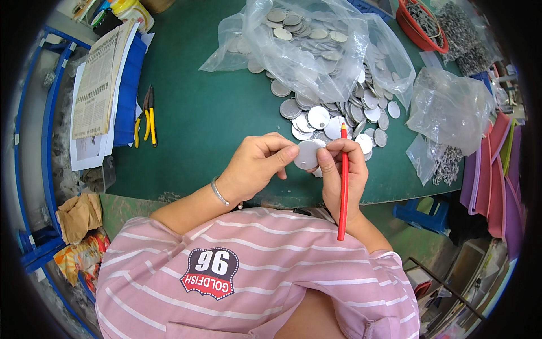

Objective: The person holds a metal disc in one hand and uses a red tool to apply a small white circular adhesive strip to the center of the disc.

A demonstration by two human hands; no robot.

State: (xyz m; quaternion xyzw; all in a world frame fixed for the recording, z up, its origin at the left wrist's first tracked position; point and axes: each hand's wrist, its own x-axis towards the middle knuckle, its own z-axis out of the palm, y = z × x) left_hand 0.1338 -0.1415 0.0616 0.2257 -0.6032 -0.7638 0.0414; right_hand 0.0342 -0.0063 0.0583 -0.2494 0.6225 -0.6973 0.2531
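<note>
Green worktop [189, 113], head view: thin round grey discs [361, 107] heaped inside and beside a crinkled clear plastic bag [333, 79].
Smooth flat disc [306, 154] pinched between left hand [257, 161] and right hand [348, 169], near the grey discs; red pencil [344, 195] also in right hand; small dark pieces [422, 21] in red basin [407, 33].

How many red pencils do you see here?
1: the red pencil, held in the right hand. Others could be hidden under the piled grey discs.
</note>
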